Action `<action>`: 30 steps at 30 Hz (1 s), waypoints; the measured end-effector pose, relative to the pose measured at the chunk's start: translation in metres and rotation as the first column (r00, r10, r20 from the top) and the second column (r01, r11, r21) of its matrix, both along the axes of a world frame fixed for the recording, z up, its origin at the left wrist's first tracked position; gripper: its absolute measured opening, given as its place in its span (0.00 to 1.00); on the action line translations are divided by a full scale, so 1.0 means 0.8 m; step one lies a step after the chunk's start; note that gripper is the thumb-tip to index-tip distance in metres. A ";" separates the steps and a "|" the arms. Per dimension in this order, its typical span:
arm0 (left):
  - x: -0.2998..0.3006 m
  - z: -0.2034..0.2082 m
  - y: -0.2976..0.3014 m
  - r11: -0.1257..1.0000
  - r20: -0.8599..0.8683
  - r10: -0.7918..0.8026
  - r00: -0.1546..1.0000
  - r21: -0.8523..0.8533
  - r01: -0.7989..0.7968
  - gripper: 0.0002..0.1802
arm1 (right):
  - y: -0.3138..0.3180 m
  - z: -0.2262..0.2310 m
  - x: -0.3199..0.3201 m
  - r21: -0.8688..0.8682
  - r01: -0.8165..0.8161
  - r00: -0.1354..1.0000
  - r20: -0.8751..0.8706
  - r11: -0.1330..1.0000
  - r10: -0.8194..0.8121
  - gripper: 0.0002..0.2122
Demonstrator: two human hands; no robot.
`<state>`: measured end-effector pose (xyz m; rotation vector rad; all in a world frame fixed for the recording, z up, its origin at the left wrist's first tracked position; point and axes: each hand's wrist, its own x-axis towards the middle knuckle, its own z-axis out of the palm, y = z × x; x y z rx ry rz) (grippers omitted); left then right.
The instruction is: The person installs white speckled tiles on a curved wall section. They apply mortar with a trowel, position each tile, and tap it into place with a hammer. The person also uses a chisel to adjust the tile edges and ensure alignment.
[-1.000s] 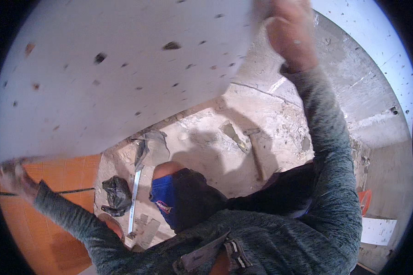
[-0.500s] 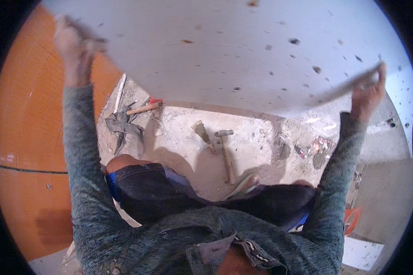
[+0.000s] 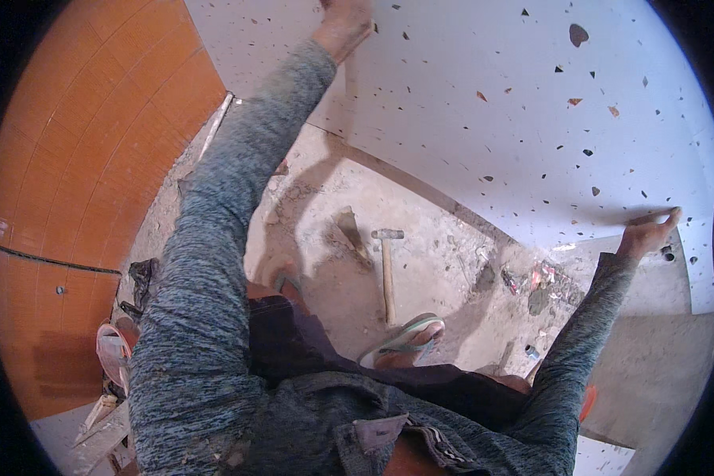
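Large white speckled tile held up above the hammer, far edge gripped by the left hand, near corner pinched by the right hand, trowel beside the hammer

grey-blue mottled knit sleeves, dark trousers, green-strapped sandal

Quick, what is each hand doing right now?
Left hand: closed on the far edge of the big white speckled tile.
Right hand: gripping the tile's near edge.
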<state>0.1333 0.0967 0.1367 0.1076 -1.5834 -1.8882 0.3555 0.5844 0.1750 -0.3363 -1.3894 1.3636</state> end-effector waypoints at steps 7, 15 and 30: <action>-0.008 -0.004 0.038 0.990 -0.107 0.099 0.989 0.113 -0.087 0.32 | 0.010 -0.029 -0.020 0.119 -0.007 0.999 -0.032 0.993 0.011 0.34; -0.043 -0.023 0.042 0.989 -0.314 0.146 0.938 0.044 -0.139 0.29 | 0.003 -0.036 -0.028 -0.085 -0.096 0.995 0.014 0.992 0.098 0.35; -0.031 0.000 0.066 0.999 -0.082 0.013 0.997 -0.044 -0.017 0.29 | 0.045 -0.070 -0.029 -0.116 -0.178 0.983 -0.065 0.977 0.172 0.33</action>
